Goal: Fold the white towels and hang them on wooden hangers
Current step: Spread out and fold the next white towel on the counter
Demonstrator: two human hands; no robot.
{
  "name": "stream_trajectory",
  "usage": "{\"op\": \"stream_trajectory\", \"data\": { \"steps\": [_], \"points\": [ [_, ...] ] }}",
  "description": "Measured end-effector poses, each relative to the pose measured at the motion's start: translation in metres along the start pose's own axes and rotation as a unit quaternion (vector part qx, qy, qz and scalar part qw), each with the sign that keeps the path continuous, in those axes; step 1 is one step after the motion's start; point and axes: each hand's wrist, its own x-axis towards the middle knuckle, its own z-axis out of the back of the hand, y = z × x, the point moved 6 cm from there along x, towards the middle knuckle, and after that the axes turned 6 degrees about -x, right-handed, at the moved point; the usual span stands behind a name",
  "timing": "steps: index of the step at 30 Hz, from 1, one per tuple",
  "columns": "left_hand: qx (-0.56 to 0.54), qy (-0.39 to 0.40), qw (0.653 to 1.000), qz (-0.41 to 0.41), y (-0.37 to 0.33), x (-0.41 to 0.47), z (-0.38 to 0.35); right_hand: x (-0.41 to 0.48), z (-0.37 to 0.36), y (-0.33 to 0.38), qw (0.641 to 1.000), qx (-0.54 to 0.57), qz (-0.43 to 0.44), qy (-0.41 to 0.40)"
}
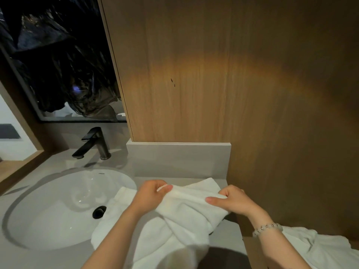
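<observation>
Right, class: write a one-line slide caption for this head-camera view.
Left hand and right hand hold a crumpled white towel on a grey counter, beside a round white basin and black tap.

Bare forearms; pale beaded bracelet (267, 229) on right wrist.

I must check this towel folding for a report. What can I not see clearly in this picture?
Head view:
- Towel: lower part cut off by the bottom edge; top edge partly covered by the left hand and right hand.
- Second white cloth: cut off by the right and bottom edges.
- Dark thing under the towel: mostly hidden, cannot be identified.
- Hangers: none in view.
</observation>
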Motion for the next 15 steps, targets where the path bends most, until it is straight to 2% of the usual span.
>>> {"op": "stream_trajectory", "data": {
  "steps": [3, 6, 8, 11, 15],
  "points": [
    [0.137, -0.048, 0.989, 0.001, 0.005, 0.003, 0.034, -0.001, 0.004, -0.002, 0.999, -0.026, 0.003, 0.027],
    [0.218, -0.098, 0.971, 0.002, 0.003, 0.002, 0.077, -0.004, 0.004, -0.015, 0.994, -0.072, -0.019, 0.078],
    [0.249, -0.086, 0.965, 0.007, 0.005, 0.004, 0.104, -0.005, 0.007, -0.022, 0.989, -0.116, -0.037, 0.089],
    [0.322, 0.025, 0.946, -0.027, 0.001, 0.006, 0.116, -0.002, 0.042, -0.02, 0.99, -0.125, -0.057, -0.001],
    [0.37, 0.177, 0.912, 0.013, -0.003, 0.004, 0.084, -0.01, 0.126, 0.006, 0.968, -0.107, -0.051, -0.221]
  ]
}}
